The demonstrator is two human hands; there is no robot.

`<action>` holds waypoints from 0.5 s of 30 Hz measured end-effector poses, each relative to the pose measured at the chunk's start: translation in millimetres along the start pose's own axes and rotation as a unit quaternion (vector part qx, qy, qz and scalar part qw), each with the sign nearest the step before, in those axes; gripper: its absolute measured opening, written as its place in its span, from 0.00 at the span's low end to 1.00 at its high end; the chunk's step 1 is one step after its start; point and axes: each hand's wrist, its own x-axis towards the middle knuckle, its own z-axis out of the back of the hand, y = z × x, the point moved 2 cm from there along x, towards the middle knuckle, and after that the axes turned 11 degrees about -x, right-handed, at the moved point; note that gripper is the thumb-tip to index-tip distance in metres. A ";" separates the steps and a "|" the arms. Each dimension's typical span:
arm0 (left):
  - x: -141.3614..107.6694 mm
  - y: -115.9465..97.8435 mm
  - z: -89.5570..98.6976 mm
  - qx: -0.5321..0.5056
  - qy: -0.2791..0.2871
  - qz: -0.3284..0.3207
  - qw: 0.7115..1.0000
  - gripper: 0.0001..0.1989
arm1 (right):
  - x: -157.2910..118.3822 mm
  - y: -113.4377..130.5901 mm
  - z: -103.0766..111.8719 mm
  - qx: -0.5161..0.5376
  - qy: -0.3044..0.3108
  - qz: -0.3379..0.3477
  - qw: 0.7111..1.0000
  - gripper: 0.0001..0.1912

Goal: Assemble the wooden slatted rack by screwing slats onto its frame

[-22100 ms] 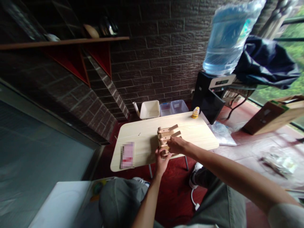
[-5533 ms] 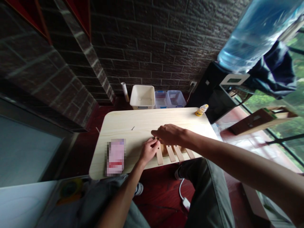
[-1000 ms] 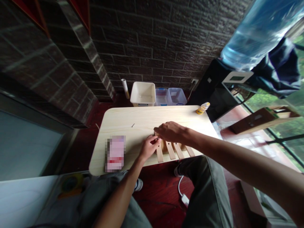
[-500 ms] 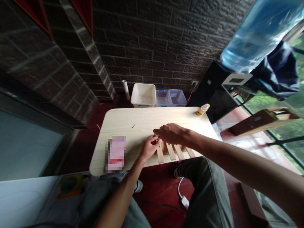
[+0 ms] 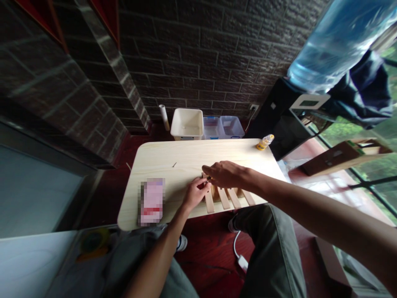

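Observation:
Several pale wooden slats (image 5: 224, 198) lie side by side near the front edge of the light wooden table (image 5: 161, 155), with dark spots on some of them. My left hand (image 5: 195, 192) is at the leftmost slat, thumb and fingers pinched together; what they hold is too small to make out. Closed just above and right of it is my right hand (image 5: 225, 173), curled around something small that is mostly hidden. A little yellow and dark shows between the two hands. My right forearm passes over the slats and covers part of them.
A small dark screw-like piece (image 5: 174, 164) lies on the table, with a blurred pink item (image 5: 151, 203) at left and a yellow-capped bottle (image 5: 265, 142) at the far right corner. Bins (image 5: 187, 124) stand behind. A white power strip (image 5: 242, 263) is on the floor.
My right hand has turned slightly at the wrist, and more of the leftmost slat's far end shows. My left hand stays in place.

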 end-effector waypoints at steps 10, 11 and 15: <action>-0.1 0.3 0.1 -0.003 0.006 0.004 1.000 0.11 | 5.1 0.6 -13.7 -0.015 -0.033 0.023 0.999 0.11; -0.2 0.7 0.1 -0.004 0.004 0.006 1.000 0.11 | 5.4 0.4 -14.3 -0.018 -0.033 0.020 0.999 0.11; -0.9 1.7 0.1 -0.012 -0.001 0.007 1.000 0.12 | 4.0 -1.1 -13.0 -0.025 -0.025 0.009 0.999 0.11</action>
